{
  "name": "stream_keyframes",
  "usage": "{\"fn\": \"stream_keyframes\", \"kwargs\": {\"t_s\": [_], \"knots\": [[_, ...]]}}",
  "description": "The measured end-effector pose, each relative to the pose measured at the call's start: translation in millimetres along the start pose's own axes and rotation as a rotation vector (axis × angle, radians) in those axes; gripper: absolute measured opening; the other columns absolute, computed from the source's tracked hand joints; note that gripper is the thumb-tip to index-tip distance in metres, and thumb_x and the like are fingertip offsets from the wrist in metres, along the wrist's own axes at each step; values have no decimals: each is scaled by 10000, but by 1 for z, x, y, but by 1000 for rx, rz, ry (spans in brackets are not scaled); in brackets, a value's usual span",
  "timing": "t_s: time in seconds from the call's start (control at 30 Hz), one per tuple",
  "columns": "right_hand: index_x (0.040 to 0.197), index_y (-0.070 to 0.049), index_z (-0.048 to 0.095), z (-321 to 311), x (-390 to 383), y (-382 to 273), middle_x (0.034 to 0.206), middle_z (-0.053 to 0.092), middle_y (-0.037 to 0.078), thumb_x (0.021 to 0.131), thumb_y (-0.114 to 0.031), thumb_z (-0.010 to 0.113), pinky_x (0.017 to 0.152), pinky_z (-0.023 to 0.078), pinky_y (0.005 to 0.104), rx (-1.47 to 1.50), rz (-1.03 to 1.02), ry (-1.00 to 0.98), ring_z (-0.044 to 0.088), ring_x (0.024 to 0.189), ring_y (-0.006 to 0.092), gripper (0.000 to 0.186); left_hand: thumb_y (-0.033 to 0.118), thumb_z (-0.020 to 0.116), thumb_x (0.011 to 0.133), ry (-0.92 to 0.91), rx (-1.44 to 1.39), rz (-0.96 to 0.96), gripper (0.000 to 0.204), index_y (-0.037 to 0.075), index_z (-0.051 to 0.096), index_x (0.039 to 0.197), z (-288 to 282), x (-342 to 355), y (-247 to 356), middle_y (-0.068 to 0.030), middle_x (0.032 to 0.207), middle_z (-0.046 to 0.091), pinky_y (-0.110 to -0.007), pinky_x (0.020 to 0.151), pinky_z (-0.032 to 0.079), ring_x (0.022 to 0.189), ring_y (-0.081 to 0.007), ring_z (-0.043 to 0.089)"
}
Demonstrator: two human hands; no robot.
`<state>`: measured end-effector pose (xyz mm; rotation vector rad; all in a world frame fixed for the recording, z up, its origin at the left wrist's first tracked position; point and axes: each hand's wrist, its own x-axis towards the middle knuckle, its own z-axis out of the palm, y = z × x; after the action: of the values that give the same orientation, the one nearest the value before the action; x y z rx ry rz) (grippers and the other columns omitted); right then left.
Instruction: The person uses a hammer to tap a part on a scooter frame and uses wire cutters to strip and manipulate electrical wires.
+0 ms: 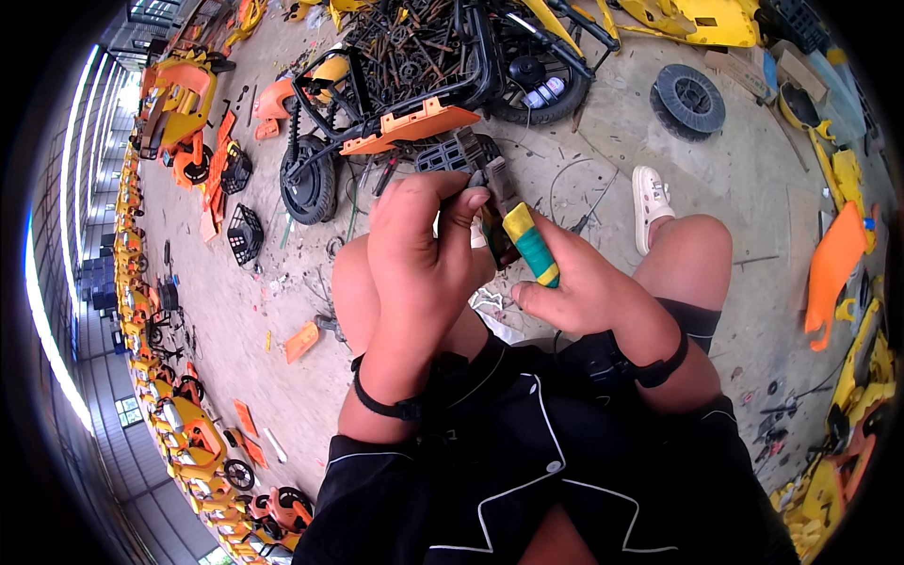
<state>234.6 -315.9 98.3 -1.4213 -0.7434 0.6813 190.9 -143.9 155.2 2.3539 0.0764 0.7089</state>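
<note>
My right hand (pixel 586 275) is wrapped round the pliers (pixel 530 243), whose handle is bound in green and yellow. Their metal jaws point up and away from me, close to my left fingertips. My left hand (pixel 419 231) is closed in a pinch on a small dark piece beside the jaws, too small and too covered to name. Just beyond both hands lies a stripped scooter frame (pixel 490 56) with an orange panel (pixel 414 127) along its near side. A black basket-like part (pixel 444 155) shows behind my left fingers.
A heap of rusty metal parts (pixel 405 52) fills the frame. A scooter wheel (pixel 309 179) stands at its left. A grey spool (pixel 689 101) lies to the right, with an orange panel (pixel 835 273) farther right. Rows of yellow scooters (pixel 188 433) line the left side.
</note>
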Motion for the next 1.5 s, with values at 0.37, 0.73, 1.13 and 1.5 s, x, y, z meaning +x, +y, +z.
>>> {"fn": "stream_keyframes", "kwargs": {"t_s": [0.37,0.73,1.13,1.5], "knots": [[1566,-32,251,0,2,3,1435,479,244,791,-50,606,1106,398,411,-28,3,21,495,1339,370,853,57,771,809,38,135,115,145,92,671,909,-1,4,2,-30,800,668,-364,711,426,740,-252,582],[1461,-51,379,2,5,3,1230,596,151,815,-56,623,987,477,393,-30,-39,88,601,1141,282,690,76,767,828,34,148,102,125,98,670,905,-3,4,4,-21,782,662,-359,707,403,737,-237,591],[1257,-20,482,18,19,14,874,655,82,835,-36,623,767,535,352,44,-74,183,656,800,206,445,162,749,905,-23,-77,-208,209,25,643,1022,-8,4,17,-60,848,679,-326,761,473,808,-178,623],[1289,-21,523,21,24,22,1068,665,75,867,-106,701,827,540,344,187,-20,85,664,937,174,466,203,780,891,-72,-413,-340,320,-63,644,1006,-3,-3,-12,-110,850,614,-306,684,502,763,-172,587]]}}
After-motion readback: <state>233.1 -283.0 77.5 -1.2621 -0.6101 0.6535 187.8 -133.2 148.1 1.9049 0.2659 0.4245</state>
